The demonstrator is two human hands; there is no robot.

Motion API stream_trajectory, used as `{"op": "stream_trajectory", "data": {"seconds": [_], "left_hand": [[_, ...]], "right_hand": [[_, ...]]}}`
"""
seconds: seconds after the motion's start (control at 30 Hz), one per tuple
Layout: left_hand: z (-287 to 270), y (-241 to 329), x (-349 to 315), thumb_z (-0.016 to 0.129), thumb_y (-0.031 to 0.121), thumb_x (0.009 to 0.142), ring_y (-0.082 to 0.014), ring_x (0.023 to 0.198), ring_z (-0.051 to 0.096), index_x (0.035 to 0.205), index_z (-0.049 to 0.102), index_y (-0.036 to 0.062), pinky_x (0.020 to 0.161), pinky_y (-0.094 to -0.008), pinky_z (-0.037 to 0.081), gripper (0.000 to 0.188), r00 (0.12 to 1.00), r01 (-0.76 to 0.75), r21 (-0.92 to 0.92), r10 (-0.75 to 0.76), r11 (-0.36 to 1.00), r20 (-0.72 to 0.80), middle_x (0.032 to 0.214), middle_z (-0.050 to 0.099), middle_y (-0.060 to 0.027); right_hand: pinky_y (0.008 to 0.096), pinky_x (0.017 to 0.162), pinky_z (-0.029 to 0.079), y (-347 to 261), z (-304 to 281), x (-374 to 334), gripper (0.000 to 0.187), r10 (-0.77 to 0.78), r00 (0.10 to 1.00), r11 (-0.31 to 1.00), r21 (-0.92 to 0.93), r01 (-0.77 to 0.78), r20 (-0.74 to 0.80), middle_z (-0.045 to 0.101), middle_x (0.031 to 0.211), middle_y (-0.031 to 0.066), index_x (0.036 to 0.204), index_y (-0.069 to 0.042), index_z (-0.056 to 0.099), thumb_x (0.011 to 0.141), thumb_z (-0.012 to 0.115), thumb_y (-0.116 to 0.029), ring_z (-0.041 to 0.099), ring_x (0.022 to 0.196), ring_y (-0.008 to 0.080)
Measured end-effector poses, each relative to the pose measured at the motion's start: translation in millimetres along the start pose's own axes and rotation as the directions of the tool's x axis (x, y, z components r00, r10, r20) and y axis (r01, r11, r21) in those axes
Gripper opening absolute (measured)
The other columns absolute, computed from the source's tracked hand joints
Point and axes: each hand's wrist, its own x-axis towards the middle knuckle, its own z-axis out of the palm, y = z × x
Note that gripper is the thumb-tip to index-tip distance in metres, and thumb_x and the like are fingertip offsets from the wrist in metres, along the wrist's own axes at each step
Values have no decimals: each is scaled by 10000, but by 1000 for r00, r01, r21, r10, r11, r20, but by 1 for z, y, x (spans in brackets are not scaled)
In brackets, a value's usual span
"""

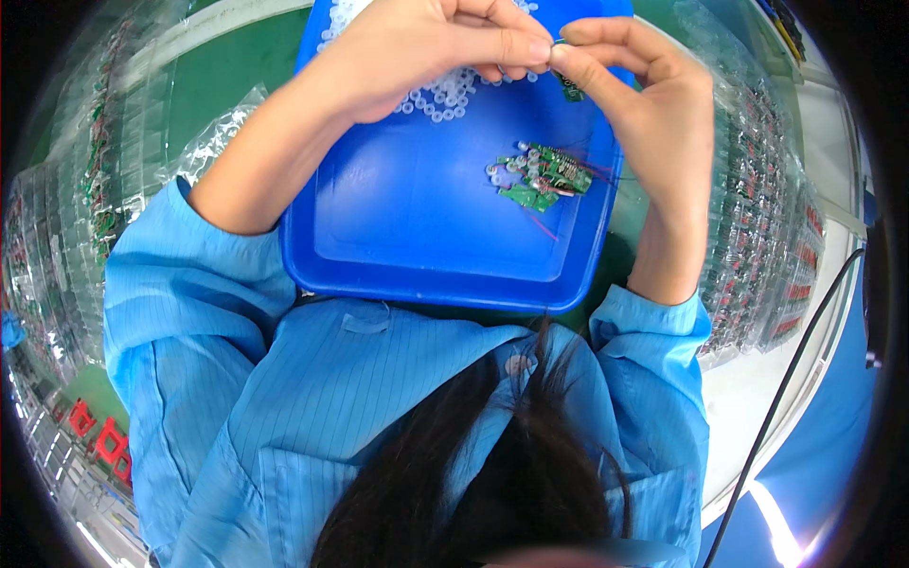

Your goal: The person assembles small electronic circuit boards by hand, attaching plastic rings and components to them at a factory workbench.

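My left hand [431, 47] and my right hand [658, 90] meet over the far right part of a blue plastic tray [407, 227], fingertips pressed together. Both are closed in a pinch. A small green circuit board [572, 91] shows just under my right fingertips, mostly covered by them. What the left fingers pinch is hidden. Small whitish plastic rings [443, 102] lie loose in the tray, below and around my left hand. Nearer me, toward the tray's right side, sits a little heap of green circuit boards [549, 175] with thin wires and some white rings on them.
Clear plastic bags [757, 218] packed with wired boards are lined up to the right of the tray. More bagged boards [99, 180] stand on the left, over a green surface. A black cable [791, 369] runs down the right side. Red stools [109, 440] appear at lower left.
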Motion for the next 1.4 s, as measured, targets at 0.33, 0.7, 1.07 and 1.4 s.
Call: {"op": "stream_trajectory", "data": {"seconds": [0.33, 0.7, 1.07, 1.4], "left_hand": [[32, -16, -25, 799, 218, 771, -367, 1170, 599, 1359, 528, -26, 1001, -416, 493, 692, 878, -451, 806, 352, 383, 324, 1261, 595, -223], [72, -26, -24, 669, -52, 800, -406, 1228, 545, 1441, 432, -54, 1042, -431, 469, 683, 892, -444, 879, 185, 176, 413, 1305, 552, -260], [116, 0, -42, 556, 103, 863, -366, 1058, 569, 1146, 589, -74, 782, -498, 553, 335, 952, -294, 954, -107, -53, 287, 1138, 563, -211], [131, -53, -62, 625, 193, 780, -282, 881, 545, 925, 659, 16, 552, -402, 501, 231, 886, -130, 871, 339, -473, 316, 960, 544, -143]], "right_hand": [[380, 711, 539, 3, -16, -36, 181, -115, 970, 962, -219, 162, 215, 715, 825, 129, 881, -38, 738, 751, 798, -149, 681, 762, 300], [437, 945, 425, 21, -10, -87, 200, -195, 980, 837, -513, 188, 40, 706, 919, 85, 936, -92, 720, 758, 790, -151, 604, 1069, 290], [439, 954, 438, 33, -9, -95, 144, -301, 951, 917, -295, 268, -72, 708, 953, 81, 837, -77, 680, 726, 766, -111, 616, 1051, 315], [234, 800, 498, 89, -41, -80, 153, -28, 947, 980, 180, 90, -320, 722, 896, 0, 947, -10, 745, 908, 751, -158, 625, 828, 64]]}}
